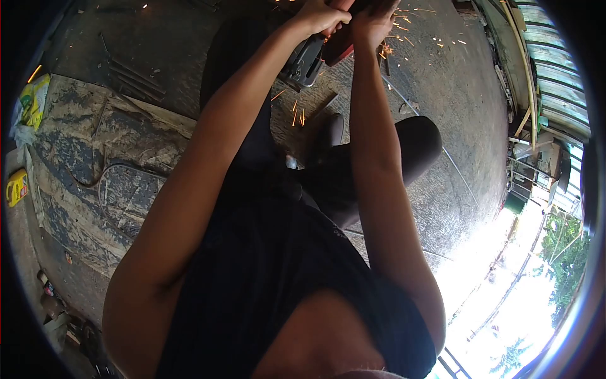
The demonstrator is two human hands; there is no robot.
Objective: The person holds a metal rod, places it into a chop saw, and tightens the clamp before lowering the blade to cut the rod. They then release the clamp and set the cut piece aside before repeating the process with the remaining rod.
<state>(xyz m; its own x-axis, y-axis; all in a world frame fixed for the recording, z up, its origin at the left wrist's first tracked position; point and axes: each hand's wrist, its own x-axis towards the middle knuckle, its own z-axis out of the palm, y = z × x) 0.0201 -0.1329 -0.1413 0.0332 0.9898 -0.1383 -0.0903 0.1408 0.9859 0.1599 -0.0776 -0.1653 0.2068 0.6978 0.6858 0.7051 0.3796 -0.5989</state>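
Observation:
At the top edge, my left hand (320,17) is closed around an orange-red handle-like part of a power cutting tool (339,53). My right hand (371,28) is closed on the tool's dark red upper part, close beside the left. The frame cuts off much of the tool, so its exact kind cannot be told. Below my left hand sits a dark grey metal base or clamp (304,71). Bright orange sparks (386,49) fly around the right hand, with more streaks under the base. Where the tool meets the workpiece is hidden.
My bent, dark-clothed knee (420,142) and a shoe (334,129) are close below the tool. A worn, stained sheet (76,151) covers the left floor, near a yellow jug (17,187). Thin metal rods (464,177) lie on the right floor. Corrugated sheeting (555,69) stands far right.

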